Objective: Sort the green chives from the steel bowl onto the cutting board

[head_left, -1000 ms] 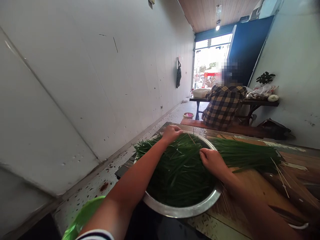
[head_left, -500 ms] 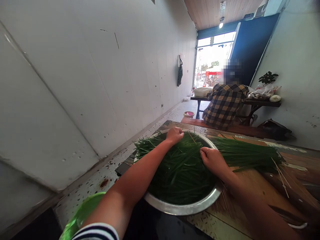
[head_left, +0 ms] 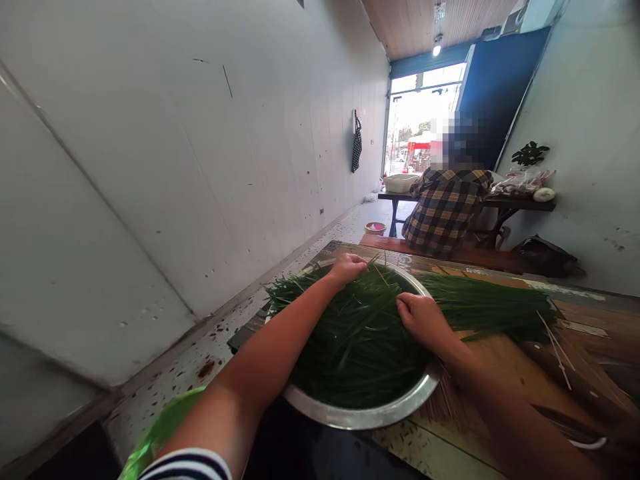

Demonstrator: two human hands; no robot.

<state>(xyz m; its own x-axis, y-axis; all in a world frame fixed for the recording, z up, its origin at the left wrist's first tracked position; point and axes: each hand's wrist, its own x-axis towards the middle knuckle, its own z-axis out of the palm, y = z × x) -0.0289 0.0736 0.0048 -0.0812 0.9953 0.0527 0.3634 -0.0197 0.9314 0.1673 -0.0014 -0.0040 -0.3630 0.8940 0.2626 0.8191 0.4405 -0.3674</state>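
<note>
A wide metal basin (head_left: 360, 419) holds a heap of long green chives (head_left: 350, 353). Over the basin's far side, my left hand (head_left: 349, 268) is closed in a pinch on chives, with green blades showing at its fingertips. My right hand (head_left: 421, 316) is closed at the basin's right inner side, its thumb and finger pinched on the ends of some chives. Between the two hands a thin wooden stick (head_left: 381, 275) lies slanted over the greens. Exactly how many blades each hand grips is hidden by the fingers.
More chives (head_left: 490, 303) lie on the wooden table, right of the basin. Thin sticks (head_left: 557, 350) rest near them, others (head_left: 450, 400) beside the rim. A green bag-lined bin (head_left: 167, 427) stands lower left. A person in a plaid shirt (head_left: 447, 210) sits ahead at another table.
My left hand has shifted slightly, its fingers now stretched a little further right. The right hand stays almost in place. The whole view has moved slightly.
</note>
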